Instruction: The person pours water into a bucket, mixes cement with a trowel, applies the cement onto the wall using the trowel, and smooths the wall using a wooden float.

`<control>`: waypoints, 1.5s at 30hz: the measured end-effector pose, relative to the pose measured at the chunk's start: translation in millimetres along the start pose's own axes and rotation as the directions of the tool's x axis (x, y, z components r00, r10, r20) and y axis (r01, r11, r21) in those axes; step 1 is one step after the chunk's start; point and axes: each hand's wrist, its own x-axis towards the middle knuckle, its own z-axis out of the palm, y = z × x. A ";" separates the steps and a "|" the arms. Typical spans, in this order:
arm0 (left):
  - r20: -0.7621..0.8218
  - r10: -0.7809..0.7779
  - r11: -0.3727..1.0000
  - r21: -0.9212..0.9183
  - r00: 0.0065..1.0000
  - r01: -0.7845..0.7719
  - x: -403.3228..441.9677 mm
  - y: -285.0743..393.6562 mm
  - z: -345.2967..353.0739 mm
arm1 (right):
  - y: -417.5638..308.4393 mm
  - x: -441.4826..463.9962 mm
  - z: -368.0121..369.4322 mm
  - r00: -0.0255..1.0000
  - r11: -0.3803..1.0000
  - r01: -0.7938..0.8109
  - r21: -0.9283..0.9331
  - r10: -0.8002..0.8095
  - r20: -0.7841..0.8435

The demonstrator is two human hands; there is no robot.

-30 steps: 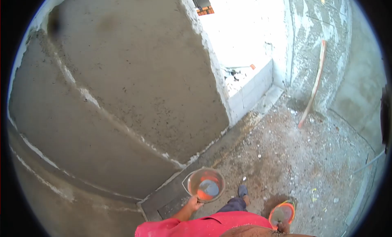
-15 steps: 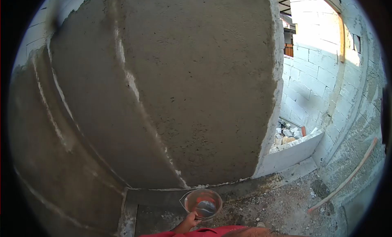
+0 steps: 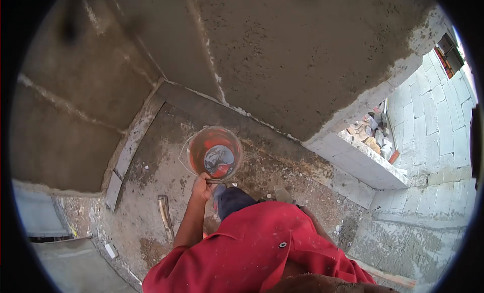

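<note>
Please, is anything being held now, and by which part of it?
The left hand holds the bucket by its rim, on the side nearest the body. The right hand is hidden, so its hold cannot be told.

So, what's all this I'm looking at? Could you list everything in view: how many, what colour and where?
Bucket: one, orange-red inside, near the middle
Contents: one patch, grey, bucket's bottom
Plastered walls: two, grey-brown, left and top
Block wall: one, pale grey, right
Ledge: one, whitish, right of middle
Rubble: many pieces, mixed colours, behind ledge
Ground: one, brown-grey, under the bucket
Tool: one, tan handle, ground at lower left
Stick: one, pale, lower right
Shirt: one, red, bottom middle
Trouser leg: one visible, dark blue, above shirt
Left grip: one, bare, on bucket's rim
Right grip: hidden
</note>
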 end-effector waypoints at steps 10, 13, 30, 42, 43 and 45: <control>-0.070 0.060 0.993 -0.093 0.996 -0.066 -96.6 -152.2 -29.3 | 82.9 -43.4 -55.5 0.975 0.996 0.086 0.027 -0.089 0.201; -0.172 0.084 0.989 -0.105 0.982 -0.103 -133.5 -194.2 -25.4 | 115.8 -36.9 -51.0 0.969 0.991 0.124 0.039 -0.130 0.211; -0.405 0.210 0.907 -0.260 0.890 -0.332 -153.8 -343.8 43.7 | 113.4 35.6 -182.2 0.718 0.807 0.287 -0.516 0.175 0.674; -0.363 0.001 0.912 -0.382 0.932 -0.150 162.8 -506.8 -17.6 | 387.5 395.7 -179.6 0.973 0.667 0.095 -0.739 0.094 0.210; -0.343 -0.029 0.915 -0.388 0.939 -0.113 192.4 -520.1 -28.6 | 410.5 424.1 -169.5 0.982 0.626 0.082 -0.776 0.081 0.169; -0.313 -0.051 0.913 -0.399 0.949 -0.082 253.0 -550.7 -51.2 | 444.3 471.2 -156.8 0.976 0.671 0.068 -0.738 0.108 0.189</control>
